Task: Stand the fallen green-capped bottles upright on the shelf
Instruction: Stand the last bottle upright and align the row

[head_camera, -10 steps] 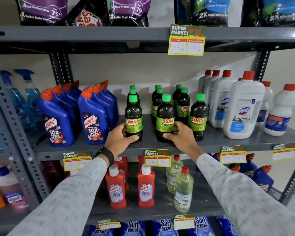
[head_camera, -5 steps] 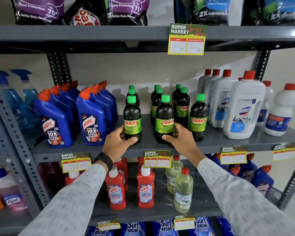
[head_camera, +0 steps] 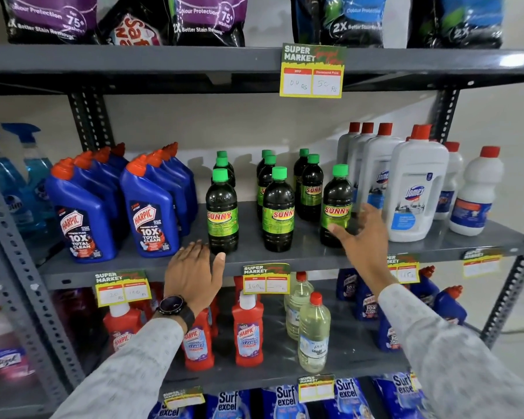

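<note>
Several dark green-capped Sunny bottles stand upright in three rows on the grey middle shelf (head_camera: 309,255). The front left bottle (head_camera: 222,213), the front middle bottle (head_camera: 278,211) and the front right bottle (head_camera: 336,207) face me. My left hand (head_camera: 194,273) hovers open just below and in front of the front left bottle, at the shelf's edge. My right hand (head_camera: 363,237) is open with fingers spread, right beside the front right bottle, its thumb near the bottle's base. Neither hand holds anything.
Blue Harpic bottles (head_camera: 152,213) stand left of the green-capped ones; white Domex bottles (head_camera: 415,189) stand right. Price tags (head_camera: 266,282) hang on the shelf edge. Red cleaner bottles (head_camera: 247,331) and clear bottles (head_camera: 313,334) fill the shelf below. Detergent bags sit on top.
Both hands let go of the front left and front middle bottles. My left hand drew back to the shelf edge; my right hand moved right to the front right bottle.
</note>
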Demonstrator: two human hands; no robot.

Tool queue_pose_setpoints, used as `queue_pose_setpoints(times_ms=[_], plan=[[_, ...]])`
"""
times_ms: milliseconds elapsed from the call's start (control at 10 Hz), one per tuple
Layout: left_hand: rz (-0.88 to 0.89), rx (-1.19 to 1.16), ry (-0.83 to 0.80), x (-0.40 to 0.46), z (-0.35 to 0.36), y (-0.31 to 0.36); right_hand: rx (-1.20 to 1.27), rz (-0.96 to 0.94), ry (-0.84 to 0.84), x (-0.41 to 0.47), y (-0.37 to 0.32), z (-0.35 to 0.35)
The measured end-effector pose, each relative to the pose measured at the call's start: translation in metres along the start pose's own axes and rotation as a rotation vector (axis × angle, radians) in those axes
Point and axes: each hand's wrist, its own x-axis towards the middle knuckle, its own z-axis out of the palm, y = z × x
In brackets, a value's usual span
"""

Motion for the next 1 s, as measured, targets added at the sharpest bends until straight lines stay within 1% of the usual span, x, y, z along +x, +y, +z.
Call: queue_pose_setpoints(times_ms=[100, 200, 300, 500, 1000], plan=[[0.003, 0.018, -0.02, -0.0001, -0.0006, 0.0, -0.072, 0.056, -0.177, 0.0149, 0.0105, -0.003], [-0.004, 0.03, -0.044, 0.0003, -0.0009, 0.0006, -0.07, 0.075, -0.168, 0.015, 0.018, -0.0011], [-0.012, 0.034, -0.066, 0.0013, -0.0026, 0.0029, -0.04, 0.053, -0.18, 0.0123, 0.0167, -0.0007], [-0.032, 0.031, -0.084, 0.0002, -0.006, 0.0056, 0.004, 0.033, -0.232, 0.0111, 0.0149, -0.0018], [-0.044, 0.041, -0.088, -0.0003, -0.0046, 0.0064, 0.041, -0.001, -0.321, 0.0097, 0.0136, -0.0036]])
